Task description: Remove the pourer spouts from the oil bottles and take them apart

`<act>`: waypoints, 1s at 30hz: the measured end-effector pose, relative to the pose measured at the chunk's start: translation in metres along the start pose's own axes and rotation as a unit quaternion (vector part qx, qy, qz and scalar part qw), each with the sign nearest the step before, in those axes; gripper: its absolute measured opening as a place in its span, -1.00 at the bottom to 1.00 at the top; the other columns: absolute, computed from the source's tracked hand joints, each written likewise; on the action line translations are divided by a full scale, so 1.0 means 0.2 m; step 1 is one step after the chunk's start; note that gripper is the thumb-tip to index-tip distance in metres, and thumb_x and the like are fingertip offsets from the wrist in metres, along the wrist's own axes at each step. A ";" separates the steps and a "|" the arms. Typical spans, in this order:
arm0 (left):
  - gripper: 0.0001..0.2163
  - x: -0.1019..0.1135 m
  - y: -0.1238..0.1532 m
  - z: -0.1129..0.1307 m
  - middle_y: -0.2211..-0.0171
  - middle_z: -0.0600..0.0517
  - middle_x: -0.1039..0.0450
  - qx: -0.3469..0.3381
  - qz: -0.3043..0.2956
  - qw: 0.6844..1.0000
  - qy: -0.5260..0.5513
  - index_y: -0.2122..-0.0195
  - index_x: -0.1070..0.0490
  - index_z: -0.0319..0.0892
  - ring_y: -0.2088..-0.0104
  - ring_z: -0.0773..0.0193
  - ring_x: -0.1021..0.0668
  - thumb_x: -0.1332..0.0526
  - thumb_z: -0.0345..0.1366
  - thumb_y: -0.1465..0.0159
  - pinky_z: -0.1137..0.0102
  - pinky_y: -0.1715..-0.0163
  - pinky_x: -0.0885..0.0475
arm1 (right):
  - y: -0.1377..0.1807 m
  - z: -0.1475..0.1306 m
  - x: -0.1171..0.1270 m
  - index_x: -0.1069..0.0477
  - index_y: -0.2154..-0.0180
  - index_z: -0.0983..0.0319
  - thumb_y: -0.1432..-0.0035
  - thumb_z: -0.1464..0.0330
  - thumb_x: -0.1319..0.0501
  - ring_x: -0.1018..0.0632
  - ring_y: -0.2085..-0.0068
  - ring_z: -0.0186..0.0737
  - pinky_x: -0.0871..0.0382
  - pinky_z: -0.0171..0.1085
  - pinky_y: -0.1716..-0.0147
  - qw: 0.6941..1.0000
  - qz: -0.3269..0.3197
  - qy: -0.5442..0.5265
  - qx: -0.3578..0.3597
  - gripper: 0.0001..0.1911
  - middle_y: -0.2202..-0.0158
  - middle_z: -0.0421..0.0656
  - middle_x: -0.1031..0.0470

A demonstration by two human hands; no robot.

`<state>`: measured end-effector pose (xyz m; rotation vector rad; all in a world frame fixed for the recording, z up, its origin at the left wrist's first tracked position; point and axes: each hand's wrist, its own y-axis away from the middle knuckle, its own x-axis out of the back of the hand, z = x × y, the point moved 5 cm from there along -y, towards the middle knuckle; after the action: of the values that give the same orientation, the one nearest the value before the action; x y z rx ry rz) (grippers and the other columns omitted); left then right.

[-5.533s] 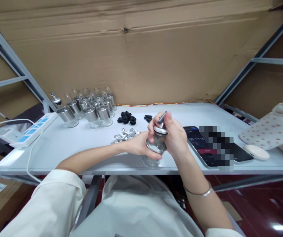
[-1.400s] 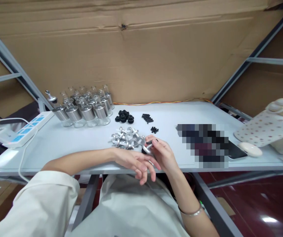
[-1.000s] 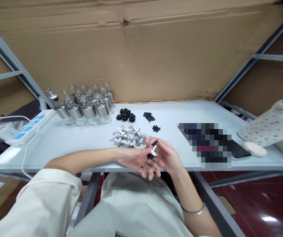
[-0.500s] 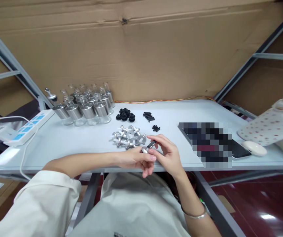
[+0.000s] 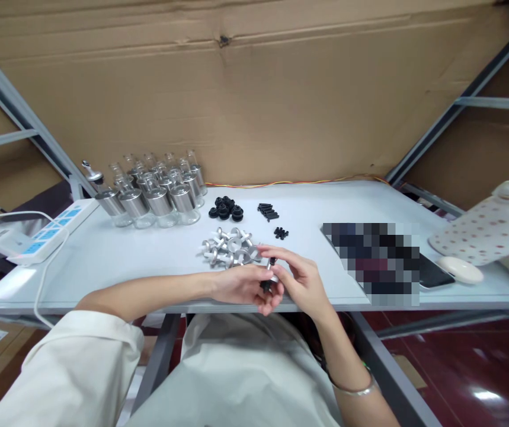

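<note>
Near the table's front edge, both hands meet around a small pour spout [image 5: 271, 274] with a black tip at the top, a silvery middle and a black lower part. My left hand [image 5: 240, 286] is closed around its lower part. The thumb and fingers of my right hand [image 5: 303, 281] pinch it from the other side, partly covering it. Just behind my hands lies a pile of silver metal spout parts [image 5: 227, 246] with white stems. Farther back are black rubber stoppers [image 5: 225, 209], black tubes [image 5: 267, 211] and tiny black caps [image 5: 281, 233].
Several glass bottles with steel sleeves [image 5: 160, 200] stand at the back left, one topped with a spout [image 5: 92, 172]. A white power strip [image 5: 61, 228] lies left. To the right are a blurred-out flat device [image 5: 432, 271], a white oval object [image 5: 461, 270] and a dotted container [image 5: 485, 231].
The spout has been turned in my fingers: its black tip, slanting up to the right before, now points nearly straight up, and a black lower part shows. Both hands stay close together.
</note>
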<state>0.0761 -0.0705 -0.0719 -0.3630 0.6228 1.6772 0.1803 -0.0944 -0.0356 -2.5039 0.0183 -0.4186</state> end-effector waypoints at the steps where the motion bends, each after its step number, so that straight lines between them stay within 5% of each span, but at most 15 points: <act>1: -0.56 -0.01 0.00 0.01 0.50 0.06 -0.41 0.000 0.002 1.000 -0.012 0.36 -0.36 -0.27 0.53 0.36 -0.42 -0.30 0.05 -0.01 0.38 0.47 -0.24 | 0.00 -0.01 -0.01 -0.48 0.19 0.17 -0.24 0.36 -0.09 -0.56 0.06 -0.18 -0.45 -0.24 0.08 1.000 -0.012 -0.001 -0.004 -0.80 0.10 -0.08 -0.56; 10: -0.49 -0.06 0.01 0.03 0.61 0.15 -0.22 0.010 0.039 0.999 -0.031 0.50 -0.30 -0.28 0.60 0.49 -0.22 -0.37 0.11 0.13 0.47 0.62 -0.11 | 0.00 -0.02 -0.04 -0.44 0.17 0.18 -0.28 0.37 -0.03 -0.54 0.14 -0.24 -0.44 -0.26 0.15 0.996 -0.037 0.074 0.042 -0.78 0.18 -0.09 -0.54; 16: -0.59 -0.04 0.01 0.02 0.72 0.24 -0.01 0.012 0.034 0.996 -0.080 0.65 -0.13 -0.21 0.67 0.51 -0.16 -0.31 -0.07 -0.04 0.43 0.58 -0.09 | -0.01 -0.04 -0.06 -0.36 0.23 0.20 -0.33 0.34 0.05 -0.50 0.26 -0.27 -0.40 -0.30 0.26 0.992 -0.040 0.112 0.045 -0.76 0.30 -0.09 -0.47; 30: -0.60 -0.04 0.01 0.02 0.72 0.23 -0.02 -0.006 0.006 0.994 -0.113 0.62 -0.12 -0.18 0.67 0.48 -0.13 -0.21 0.00 -0.10 0.40 0.54 -0.10 | 0.00 -0.02 -0.07 -0.29 0.29 0.19 -0.34 0.31 0.13 -0.45 0.40 -0.29 -0.35 -0.32 0.36 0.987 -0.057 0.150 0.010 -0.73 0.41 -0.13 -0.42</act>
<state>0.0764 -0.0750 -0.0630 -0.1741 0.4484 1.7054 0.1653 -0.0960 -0.0367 -2.4068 -0.0088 -0.8366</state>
